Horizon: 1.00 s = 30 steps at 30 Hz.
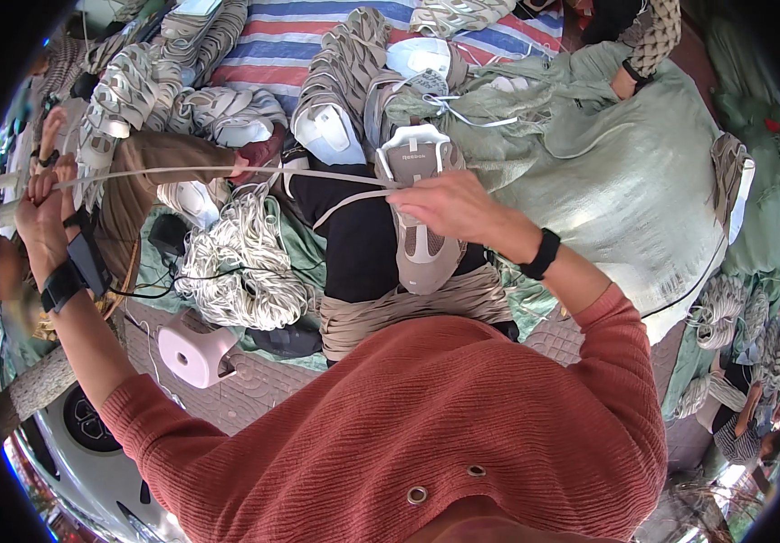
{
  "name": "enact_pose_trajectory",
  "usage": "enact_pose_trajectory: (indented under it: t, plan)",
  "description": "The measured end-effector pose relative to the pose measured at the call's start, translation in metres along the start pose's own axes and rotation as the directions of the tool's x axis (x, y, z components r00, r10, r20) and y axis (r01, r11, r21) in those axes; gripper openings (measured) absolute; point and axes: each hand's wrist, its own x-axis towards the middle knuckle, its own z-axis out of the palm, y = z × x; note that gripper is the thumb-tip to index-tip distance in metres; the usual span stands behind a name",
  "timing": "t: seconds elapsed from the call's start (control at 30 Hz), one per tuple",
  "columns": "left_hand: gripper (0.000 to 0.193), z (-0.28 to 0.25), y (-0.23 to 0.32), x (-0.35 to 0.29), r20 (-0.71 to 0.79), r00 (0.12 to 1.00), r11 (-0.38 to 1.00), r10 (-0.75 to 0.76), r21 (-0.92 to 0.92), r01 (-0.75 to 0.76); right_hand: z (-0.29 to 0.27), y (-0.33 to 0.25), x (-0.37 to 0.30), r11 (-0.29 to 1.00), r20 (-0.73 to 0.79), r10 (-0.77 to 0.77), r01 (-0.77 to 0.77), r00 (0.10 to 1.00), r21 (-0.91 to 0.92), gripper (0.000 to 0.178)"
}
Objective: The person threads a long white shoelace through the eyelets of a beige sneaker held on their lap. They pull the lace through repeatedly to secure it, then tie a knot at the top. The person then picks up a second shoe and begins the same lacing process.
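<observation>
A grey-beige shoe upper (421,240) with white trim lies on my lap, over black trousers. My right hand (453,206) is closed above it, pinching a flat beige shoelace (227,169) between thumb and fingers. From there the lace stretches nearly straight across to my left hand (41,217), raised at the far left with its fingers closed round the lace. A second stretch of lace loops down from the right hand toward my knee. Many beige laces (417,308) lie bunched across my lap, below the toe of the upper.
A pile of white laces (243,267) lies left of my legs, near a pink stool (192,348). Stacked shoe uppers (344,77) stand ahead, beside a striped sheet (267,45). A large pale green sack (607,208) fills the right. Another person's hand (623,83) rests near it.
</observation>
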Motion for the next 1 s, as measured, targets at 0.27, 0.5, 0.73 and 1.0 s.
enact_pose_trajectory:
  t: [0.27, 0.5, 0.73, 1.0]
  plan:
    - [0.024, 0.004, -0.004, -0.053, 0.048, 0.997, 0.997, -0.062, 0.048, 0.06, 0.03, -0.012, 0.016, 0.986, 0.263, 0.051, -0.091, 0.963, 0.143, 0.019]
    - [0.013, -0.114, -0.063, -0.14, -0.342, 0.937, 0.956, 0.075, 0.291, 0.03, -0.096, 0.0, -0.06, -0.073, 0.085, 0.359, -0.063, 0.93, 0.995, 0.018]
    - [0.026, -0.044, -0.245, -0.229, -0.324, 0.926, 0.737, 0.194, 0.671, 0.081, -0.186, 0.097, -0.183, -0.156, -0.303, 0.712, 0.563, 0.633, 0.811, 0.018]
    - [0.007, 0.105, -0.426, -0.265, 0.599, 0.8, 0.338, -0.045, 0.763, -0.552, -0.164, 0.206, -0.313, 0.112, -0.087, 0.994, 0.53, -0.071, 0.841, 0.017]
